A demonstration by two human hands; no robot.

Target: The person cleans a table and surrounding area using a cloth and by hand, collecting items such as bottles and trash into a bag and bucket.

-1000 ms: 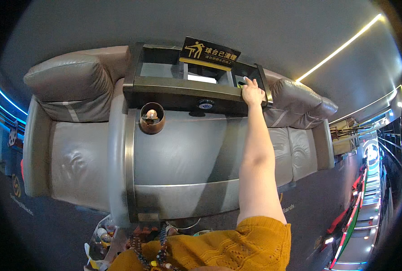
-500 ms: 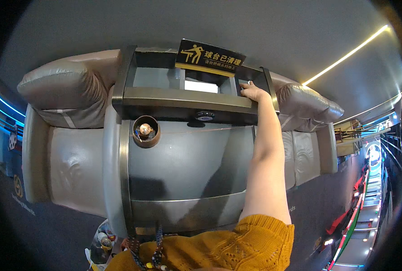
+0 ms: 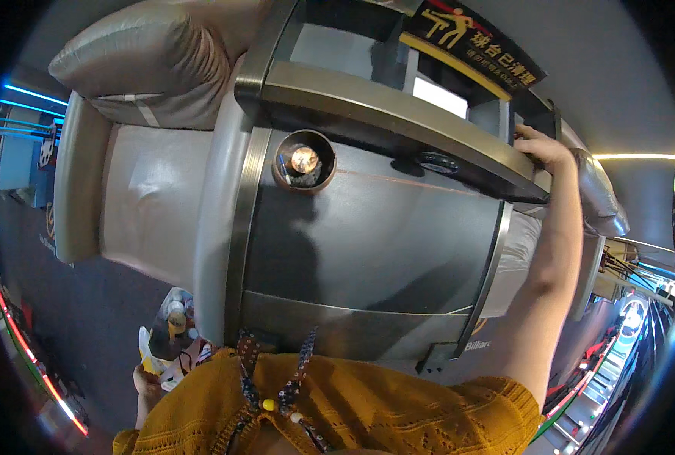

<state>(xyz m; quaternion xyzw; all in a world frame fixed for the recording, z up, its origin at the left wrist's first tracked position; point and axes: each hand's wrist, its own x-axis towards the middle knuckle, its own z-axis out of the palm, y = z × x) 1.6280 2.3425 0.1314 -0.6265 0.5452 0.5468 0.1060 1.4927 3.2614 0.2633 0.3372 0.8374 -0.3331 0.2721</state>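
Note:
My right hand [image 3: 543, 145] reaches over the metal rim into the right-hand compartment of the black shelf unit [image 3: 398, 114] behind the table. Its fingertips dip behind the rim, so what they touch is hidden. At the lower left my left hand [image 3: 148, 385] is closed on the edge of a plastic bag [image 3: 172, 334]; through the bag a cup and other litter show. A round brown ashtray pot [image 3: 280, 168] with ash and a light-coloured lump inside stands on the table's far left part, away from both hands.
The dark table [image 3: 398, 227] lies in front of me, with a leather armchair [image 3: 155, 197] to its left and another seat [image 3: 513, 262] to its right. A black and yellow sign [image 3: 470, 45] stands on the shelf unit. A round black fitting [image 3: 437, 162] sits below the shelf's rim.
My view has shifted and tilted, so the table and shelf appear turned. My right hand stays at the right compartment. My left hand has come into view at the bag.

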